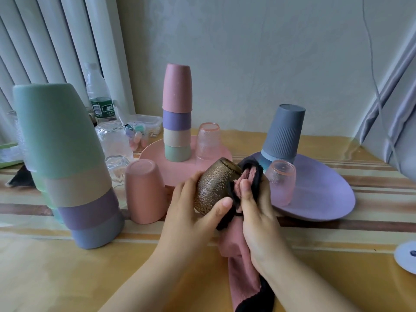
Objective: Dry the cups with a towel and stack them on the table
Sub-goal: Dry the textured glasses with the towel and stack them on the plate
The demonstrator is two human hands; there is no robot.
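Note:
My left hand (pixel 191 212) grips a brown textured glass cup (pixel 213 185), tilted, above the table's middle. My right hand (pixel 254 210) holds a pink towel with a black edge (pixel 238 248) and presses it against the cup's right side. A tall stack of upturned cups (pixel 63 167) stands at the left. A single pink cup (pixel 144 190) stands upside down beside it. Another stack (pixel 177 111) rises from a pink plate (pixel 177 170), next to a pink glass (pixel 208 140). A grey cup stack (pixel 282 131) and a pink glass (pixel 281 181) sit on a purple plate (pixel 326 194).
Clear glasses (pixel 113 140), a water bottle (pixel 98 93) and a small plastic box (pixel 146 124) stand at the back left. The striped tablecloth (pixel 90 278) covers the table. A white disc (pixel 406 255) lies at the right edge. Curtains hang behind and at the right.

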